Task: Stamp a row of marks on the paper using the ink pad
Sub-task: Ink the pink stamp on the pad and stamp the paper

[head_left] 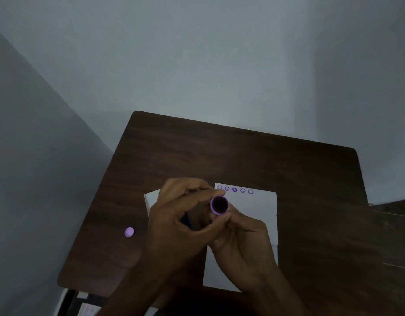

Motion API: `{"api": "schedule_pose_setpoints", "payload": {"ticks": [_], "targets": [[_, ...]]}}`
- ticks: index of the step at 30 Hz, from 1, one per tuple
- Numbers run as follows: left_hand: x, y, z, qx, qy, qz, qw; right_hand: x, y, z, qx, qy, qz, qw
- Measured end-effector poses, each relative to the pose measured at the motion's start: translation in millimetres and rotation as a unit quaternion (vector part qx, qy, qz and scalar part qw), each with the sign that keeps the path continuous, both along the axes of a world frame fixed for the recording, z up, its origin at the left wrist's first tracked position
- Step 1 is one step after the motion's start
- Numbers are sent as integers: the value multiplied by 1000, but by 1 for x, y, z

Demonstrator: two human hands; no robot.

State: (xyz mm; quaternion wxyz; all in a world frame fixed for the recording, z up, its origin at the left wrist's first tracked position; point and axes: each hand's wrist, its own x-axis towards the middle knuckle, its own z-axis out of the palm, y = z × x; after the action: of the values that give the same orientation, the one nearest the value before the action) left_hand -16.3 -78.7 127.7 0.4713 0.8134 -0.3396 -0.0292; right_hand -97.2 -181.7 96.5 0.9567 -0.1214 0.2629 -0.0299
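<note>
Above the paper (254, 215), both hands' grip closed on a purple stamp (219, 204), left hand (181, 222), right hand (240, 238), five marks (234, 189) along its far edge

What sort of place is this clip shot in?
Probably a plain indoor room, dimly lit: a small dark wooden table stands against bare grey walls, with only paper and a stamp on or over it.

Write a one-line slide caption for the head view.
Both hands hold a purple stamp above paper bearing five smiley marks.
</note>
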Motion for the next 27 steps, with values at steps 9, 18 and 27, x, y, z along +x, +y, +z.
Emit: {"api": "schedule_pose_setpoints", "payload": {"ticks": [9,18,27], "targets": [[-1,-42,-71,104,15,-82,991,-26,-62,-36,-337,115,74,931],[10,-94,-135,113,178,-189,959,-43,-120,-86,-494,195,88,843],[31,-147,-208,353,36,-209,911,-19,-172,-175,-644,373,133,655]]}}
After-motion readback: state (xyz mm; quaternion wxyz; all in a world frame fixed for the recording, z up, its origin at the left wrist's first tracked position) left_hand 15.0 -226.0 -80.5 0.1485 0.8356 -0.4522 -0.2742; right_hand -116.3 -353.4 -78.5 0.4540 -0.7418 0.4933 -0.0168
